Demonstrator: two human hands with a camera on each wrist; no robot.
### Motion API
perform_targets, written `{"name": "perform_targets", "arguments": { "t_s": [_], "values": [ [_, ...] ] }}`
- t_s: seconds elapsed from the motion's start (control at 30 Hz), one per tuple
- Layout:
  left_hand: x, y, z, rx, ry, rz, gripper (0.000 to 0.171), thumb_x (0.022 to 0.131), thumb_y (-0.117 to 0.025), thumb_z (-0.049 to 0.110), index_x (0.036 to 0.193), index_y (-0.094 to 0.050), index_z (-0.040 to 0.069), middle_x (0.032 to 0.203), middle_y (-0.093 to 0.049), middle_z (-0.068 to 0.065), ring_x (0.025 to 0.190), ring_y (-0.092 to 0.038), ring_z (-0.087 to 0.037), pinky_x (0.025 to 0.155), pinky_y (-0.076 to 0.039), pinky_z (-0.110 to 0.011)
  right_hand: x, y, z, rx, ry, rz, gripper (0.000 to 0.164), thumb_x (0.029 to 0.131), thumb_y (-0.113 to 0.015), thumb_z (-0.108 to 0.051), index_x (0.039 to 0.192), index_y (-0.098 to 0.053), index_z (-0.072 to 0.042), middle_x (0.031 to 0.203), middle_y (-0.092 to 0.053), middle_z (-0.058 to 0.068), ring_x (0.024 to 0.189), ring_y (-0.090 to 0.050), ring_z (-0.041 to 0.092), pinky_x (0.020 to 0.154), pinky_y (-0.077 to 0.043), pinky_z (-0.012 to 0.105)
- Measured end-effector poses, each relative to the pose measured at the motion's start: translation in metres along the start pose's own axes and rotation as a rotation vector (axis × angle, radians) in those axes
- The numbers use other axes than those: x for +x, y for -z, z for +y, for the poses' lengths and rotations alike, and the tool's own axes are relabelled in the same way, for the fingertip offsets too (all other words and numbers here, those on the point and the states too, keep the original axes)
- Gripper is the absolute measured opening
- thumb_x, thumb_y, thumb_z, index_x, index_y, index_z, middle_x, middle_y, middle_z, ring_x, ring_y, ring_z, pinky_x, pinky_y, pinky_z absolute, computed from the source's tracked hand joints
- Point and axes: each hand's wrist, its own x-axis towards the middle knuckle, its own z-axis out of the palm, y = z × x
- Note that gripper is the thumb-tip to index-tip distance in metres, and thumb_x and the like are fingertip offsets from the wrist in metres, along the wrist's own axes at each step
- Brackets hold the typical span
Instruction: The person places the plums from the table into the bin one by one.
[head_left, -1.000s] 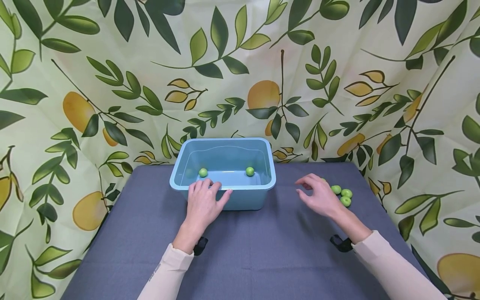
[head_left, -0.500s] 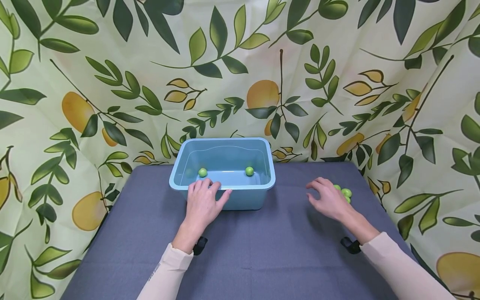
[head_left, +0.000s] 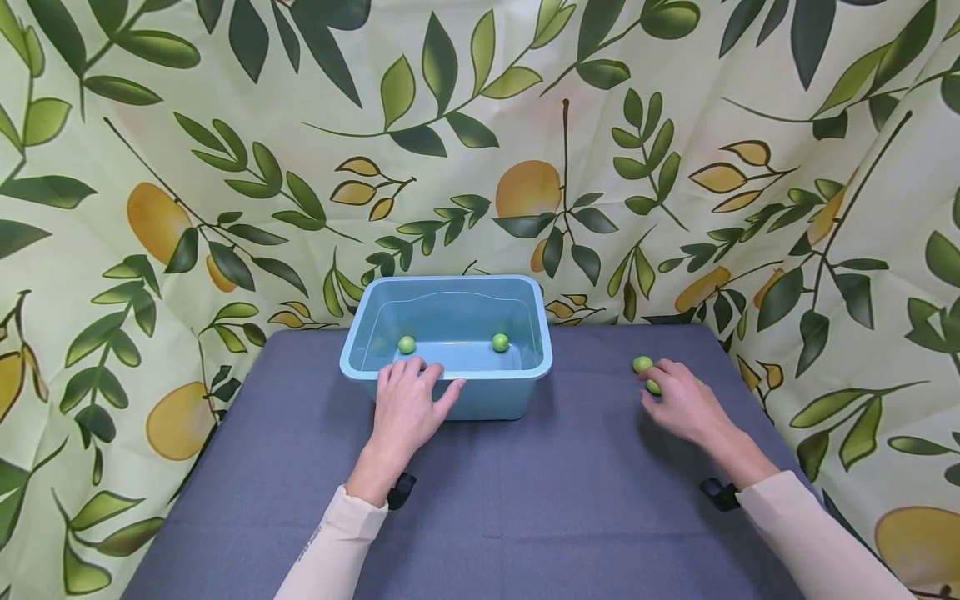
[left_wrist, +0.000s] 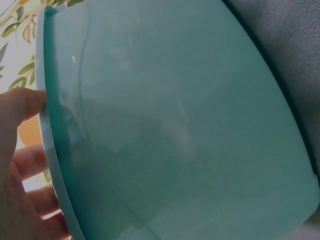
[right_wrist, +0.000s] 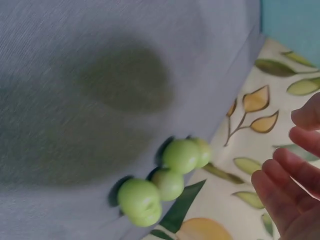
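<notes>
Your left hand [head_left: 408, 404] rests on the near rim of the bin [head_left: 487, 400], fingers relaxed over the edge, with one green ball [head_left: 407, 344] inside toward the left and another [head_left: 500, 342] toward the right. Your right hand [head_left: 686, 404] hovers, fingers loosely bent and holding nothing, over the cluster of green balls [right_wrist: 181, 156] on the table [head_left: 525, 500], right of the bin.

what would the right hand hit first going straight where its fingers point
The right hand would probably meet the green fruit just ahead first, but the hand's height is unclear; it might pass above.
</notes>
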Motion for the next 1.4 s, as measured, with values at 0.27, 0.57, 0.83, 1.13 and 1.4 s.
{"name": "perform_targets", "arguments": {
  "t_s": [0.27, 0.57, 0.83, 1.13, 1.4],
  "values": [
    [0.000, -0.001, 0.000, 0.002, -0.010, 0.019, 0.036, 0.091, -0.074, 0.043, 0.099, -0.077, 0.009, 0.092, -0.063, -0.012, 0.083, -0.057, -0.034, 0.084, -0.045, -0.051, -0.006, 0.003, 0.017, -0.030, -0.046, -0.032, 0.021, 0.088, -0.069, -0.009, 0.107, -0.071, 0.002, 0.111, -0.063, 0.021, 0.103, -0.058, 0.042, 0.072, -0.052, 0.059],
    [0.001, -0.002, 0.000, 0.002, -0.012, 0.020, 0.036, 0.091, -0.074, 0.044, 0.100, -0.077, 0.008, 0.092, -0.064, -0.013, 0.083, -0.057, -0.034, 0.084, -0.045, -0.051, -0.010, 0.005, 0.029, -0.090, -0.067, -0.041, 0.024, 0.088, -0.068, -0.008, 0.108, -0.070, 0.005, 0.108, -0.063, 0.022, 0.102, -0.058, 0.043, 0.074, -0.051, 0.059],
    [0.001, -0.001, 0.000, 0.001, -0.011, 0.020, 0.037, 0.091, -0.073, 0.044, 0.100, -0.077, 0.009, 0.092, -0.064, -0.013, 0.084, -0.057, -0.034, 0.084, -0.045, -0.051, -0.017, 0.001, 0.041, -0.096, -0.113, -0.033, 0.025, 0.089, -0.068, -0.011, 0.108, -0.069, 0.005, 0.110, -0.061, 0.025, 0.103, -0.056, 0.045, 0.075, -0.050, 0.062],
    [-0.001, -0.002, 0.000, 0.006, -0.009, 0.014, 0.037, 0.091, -0.073, 0.045, 0.100, -0.077, 0.009, 0.093, -0.064, -0.012, 0.085, -0.058, -0.034, 0.085, -0.045, -0.051, -0.022, -0.004, 0.053, -0.087, -0.169, -0.064, 0.028, 0.090, -0.067, -0.014, 0.110, -0.068, 0.005, 0.114, -0.059, 0.028, 0.106, -0.054, 0.048, 0.074, -0.049, 0.065],
    [0.000, -0.002, 0.000, 0.009, -0.010, 0.019, 0.036, 0.092, -0.072, 0.044, 0.100, -0.077, 0.009, 0.093, -0.064, -0.012, 0.085, -0.057, -0.033, 0.085, -0.045, -0.050, -0.024, -0.008, 0.062, -0.077, -0.206, -0.105, 0.030, 0.090, -0.066, -0.014, 0.112, -0.067, 0.006, 0.113, -0.058, 0.030, 0.105, -0.053, 0.051, 0.073, -0.048, 0.066]
  ]
}}
